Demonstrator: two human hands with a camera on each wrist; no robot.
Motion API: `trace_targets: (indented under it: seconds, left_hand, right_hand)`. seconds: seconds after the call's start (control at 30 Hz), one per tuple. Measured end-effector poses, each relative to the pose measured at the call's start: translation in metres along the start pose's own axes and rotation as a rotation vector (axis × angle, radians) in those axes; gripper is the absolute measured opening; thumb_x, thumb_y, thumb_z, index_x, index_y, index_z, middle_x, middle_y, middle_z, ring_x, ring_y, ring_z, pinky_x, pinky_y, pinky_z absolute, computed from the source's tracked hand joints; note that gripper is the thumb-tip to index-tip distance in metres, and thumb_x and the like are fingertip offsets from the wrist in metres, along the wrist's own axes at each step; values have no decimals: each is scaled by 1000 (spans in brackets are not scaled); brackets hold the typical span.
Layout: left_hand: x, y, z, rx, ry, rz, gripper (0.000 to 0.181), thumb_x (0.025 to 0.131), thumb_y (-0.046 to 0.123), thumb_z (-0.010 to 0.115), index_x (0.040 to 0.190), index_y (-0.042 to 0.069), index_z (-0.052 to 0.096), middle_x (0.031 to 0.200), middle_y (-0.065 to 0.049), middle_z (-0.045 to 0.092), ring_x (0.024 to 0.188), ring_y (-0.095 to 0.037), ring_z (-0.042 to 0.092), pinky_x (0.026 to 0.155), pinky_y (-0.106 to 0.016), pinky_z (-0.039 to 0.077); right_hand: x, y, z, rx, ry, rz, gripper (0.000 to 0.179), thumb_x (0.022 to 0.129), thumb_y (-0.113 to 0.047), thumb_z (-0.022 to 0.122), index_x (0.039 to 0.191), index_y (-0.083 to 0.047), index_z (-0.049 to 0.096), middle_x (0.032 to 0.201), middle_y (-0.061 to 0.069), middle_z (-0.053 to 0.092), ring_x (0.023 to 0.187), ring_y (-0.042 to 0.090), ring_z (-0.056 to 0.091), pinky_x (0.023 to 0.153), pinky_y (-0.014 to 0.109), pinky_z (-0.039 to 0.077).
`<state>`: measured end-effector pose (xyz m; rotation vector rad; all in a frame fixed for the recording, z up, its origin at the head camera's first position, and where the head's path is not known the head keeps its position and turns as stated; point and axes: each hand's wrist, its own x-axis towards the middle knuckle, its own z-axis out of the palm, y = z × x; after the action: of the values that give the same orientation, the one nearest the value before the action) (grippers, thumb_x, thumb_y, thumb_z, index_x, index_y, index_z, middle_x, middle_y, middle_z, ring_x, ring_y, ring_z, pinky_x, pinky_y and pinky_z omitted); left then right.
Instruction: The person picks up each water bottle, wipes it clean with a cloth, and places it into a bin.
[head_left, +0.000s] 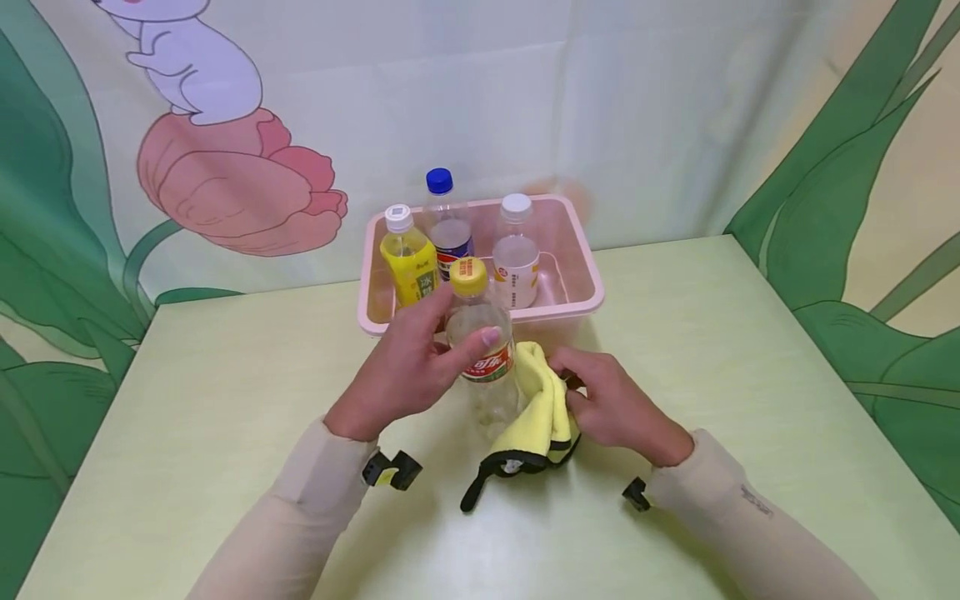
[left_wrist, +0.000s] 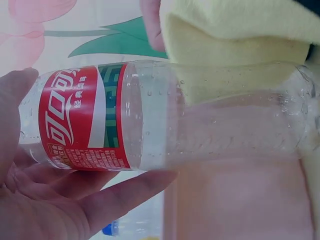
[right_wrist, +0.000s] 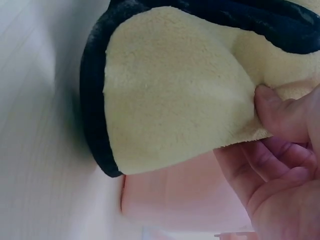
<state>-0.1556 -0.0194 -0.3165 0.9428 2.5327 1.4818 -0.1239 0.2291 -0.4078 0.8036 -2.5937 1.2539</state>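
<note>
My left hand (head_left: pixel 405 367) grips a clear plastic bottle (head_left: pixel 491 400) with a yellow cap and a red label, held upright over the table in front of the bin. Droplets dot the bottle's wall in the left wrist view, where the fingers and thumb wrap round the label end. On the bottle's right, my right hand (head_left: pixel 611 404) pinches a yellow cloth (head_left: pixel 528 429) with black edging. The cloth hangs folded against the lower part of the bottle. Thumb and fingers clasp the cloth's edge (right_wrist: pixel 175 95) in the right wrist view.
A pink plastic bin (head_left: pixel 555 312) stands at the back of the pale table (head_left: pixel 247 375). It holds a yellow drink bottle (head_left: pixel 412 271), a blue-capped bottle (head_left: pixel 452 235) and a white-capped bottle (head_left: pixel 516 262). Behind is a printed curtain (head_left: pixel 645 125).
</note>
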Motion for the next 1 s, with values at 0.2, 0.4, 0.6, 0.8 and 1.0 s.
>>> trace_targets:
  seconds: [0.2, 0.4, 0.6, 0.8, 1.0]
  left_hand:
    - [5, 9, -11, -10, 20, 56, 44, 93, 21, 69, 131, 10, 51, 122, -7, 65, 109, -21, 67, 88, -37, 60]
    - [10, 17, -19, 41, 29, 78, 42, 93, 22, 68, 131, 11, 52, 119, -7, 67, 103, -20, 69, 84, -38, 60]
    - [17, 25, -27, 54, 30, 112, 42, 94, 21, 67, 132, 11, 52, 116, -7, 69, 99, -19, 70, 82, -35, 61]
    - [22, 33, -33, 35, 17, 94, 43, 95, 21, 66, 134, 9, 51, 121, -8, 64, 105, -22, 69, 87, -37, 60]
    - [27, 39, -40, 31, 33, 87, 39, 96, 20, 65, 131, 9, 52, 123, -7, 62, 106, -24, 69, 88, -41, 59]
  right_hand:
    - [-4, -1, -3, 31, 25, -25, 34, 75, 20, 53, 88, -11, 60, 84, -1, 65, 79, 7, 63, 71, 27, 59]
    - [-6, -3, -8, 56, 56, -45, 34, 75, 22, 54, 89, -9, 61, 84, 1, 67, 80, 9, 65, 72, 28, 60]
    - [-6, -8, -14, 65, 75, -65, 33, 75, 22, 55, 89, -8, 61, 85, 2, 70, 79, 7, 65, 72, 33, 61]
    - [-5, -12, -19, 59, 75, -61, 34, 76, 22, 54, 91, -7, 62, 87, 3, 71, 79, 6, 64, 72, 31, 61]
    - [-5, -13, -22, 74, 74, -65, 35, 76, 23, 55, 92, -7, 63, 87, 3, 72, 78, 5, 64, 73, 28, 60]
